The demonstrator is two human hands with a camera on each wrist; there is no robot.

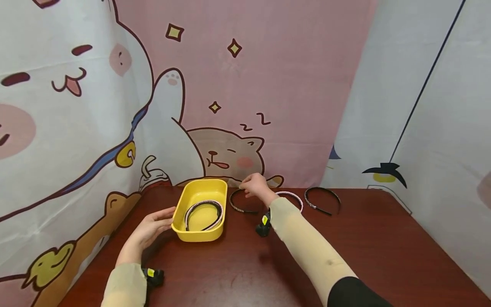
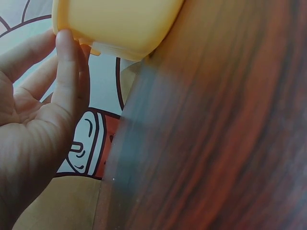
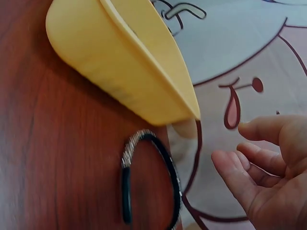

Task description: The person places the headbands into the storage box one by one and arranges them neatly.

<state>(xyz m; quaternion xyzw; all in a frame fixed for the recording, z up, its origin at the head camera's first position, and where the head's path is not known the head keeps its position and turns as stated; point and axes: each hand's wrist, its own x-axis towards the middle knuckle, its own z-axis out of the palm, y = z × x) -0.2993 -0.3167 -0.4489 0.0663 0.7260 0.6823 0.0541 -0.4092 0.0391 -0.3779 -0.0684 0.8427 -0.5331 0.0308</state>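
A yellow plastic bin [image 1: 178, 232] stands on the table, with a black headband and a pale pink one [image 1: 219, 217] inside. At its left wall my left hand [image 1: 151, 230] touches the rim with fairly straight fingers; the left wrist view shows the fingertips [image 2: 66, 40] against the bin. Over the back of the table hovers my right hand [image 1: 256, 186], thumb and fingers apart, holding nothing. Just below it lies a black headband with a glittery section [image 3: 129, 151]. A pink-and-white headband [image 1: 295, 197] is partly hidden behind the right forearm. Another black headband [image 1: 326, 190] lies farther right.
The dark reddish wooden table [image 1: 230, 273] ends at a cartoon-printed curtain [image 1: 299, 85] at the back. More printed cloth hangs along the left and right sides. Both wrists carry small black cameras [image 1: 155, 277].
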